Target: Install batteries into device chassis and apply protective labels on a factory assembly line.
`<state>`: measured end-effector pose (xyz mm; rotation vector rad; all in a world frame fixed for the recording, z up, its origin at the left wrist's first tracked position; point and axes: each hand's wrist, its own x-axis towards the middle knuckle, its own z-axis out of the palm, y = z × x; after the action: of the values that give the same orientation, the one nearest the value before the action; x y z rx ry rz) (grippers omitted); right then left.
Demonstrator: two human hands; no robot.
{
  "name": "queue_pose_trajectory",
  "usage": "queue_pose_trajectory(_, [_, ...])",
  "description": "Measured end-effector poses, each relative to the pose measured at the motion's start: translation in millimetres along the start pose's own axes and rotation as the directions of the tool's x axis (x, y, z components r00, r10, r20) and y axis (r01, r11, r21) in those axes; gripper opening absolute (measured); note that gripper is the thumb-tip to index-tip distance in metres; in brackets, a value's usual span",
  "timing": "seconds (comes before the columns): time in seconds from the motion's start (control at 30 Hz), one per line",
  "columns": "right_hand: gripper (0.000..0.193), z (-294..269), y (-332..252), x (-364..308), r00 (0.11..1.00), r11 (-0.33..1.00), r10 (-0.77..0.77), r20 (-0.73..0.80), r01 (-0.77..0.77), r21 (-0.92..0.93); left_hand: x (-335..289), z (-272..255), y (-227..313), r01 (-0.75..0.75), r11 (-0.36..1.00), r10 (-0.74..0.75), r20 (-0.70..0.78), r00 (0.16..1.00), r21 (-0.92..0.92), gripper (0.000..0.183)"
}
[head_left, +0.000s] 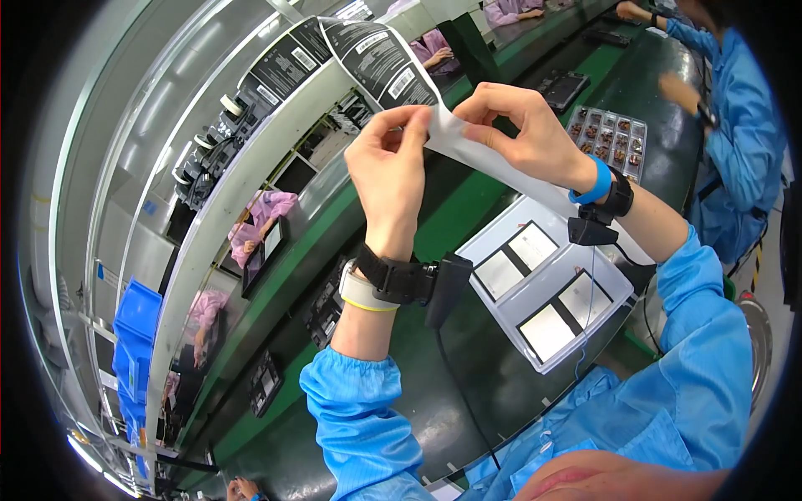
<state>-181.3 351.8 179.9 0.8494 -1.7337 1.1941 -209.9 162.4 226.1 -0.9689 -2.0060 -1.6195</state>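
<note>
Both my hands are raised at a strip of labels, whose printed black labels (388,67) run up over a shelf edge while its pale backing (501,160) hangs down to the right. My left hand (388,163) pinches the strip's edge between thumb and fingertips. Close beside it, my right hand (526,134) pinches the same strip where the backing folds. Whether a label has come loose from the backing is hidden by my fingers. Below the strip, a white tray (547,338) holds several flat rectangular pieces with black borders.
A clear compartment box (608,142) of small brownish parts sits at the right. Dark devices (266,382) lie along the green line. Blue bins (135,334) hang at the far left. A co-worker in blue (739,150) works at the right; others in pink (259,221) sit across.
</note>
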Motion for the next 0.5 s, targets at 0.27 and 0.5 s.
queue_pose_trajectory(0.27, [0.013,-16.2,10.5,-17.8,0.978,0.978,0.209,-0.012,-0.21,-0.019,1.6,-54.1,-9.9,-0.101,0.99,0.039,-0.497,0.867,-0.099,0.021])
queue_pose_trajectory(0.5, [0.04,-53.3,8.4,-40.8,0.964,0.876,0.048,-0.263,-0.167,-0.452,-73.2,-54.3,18.6,-0.549,0.697,0.567,0.115,0.816,0.462,0.015])
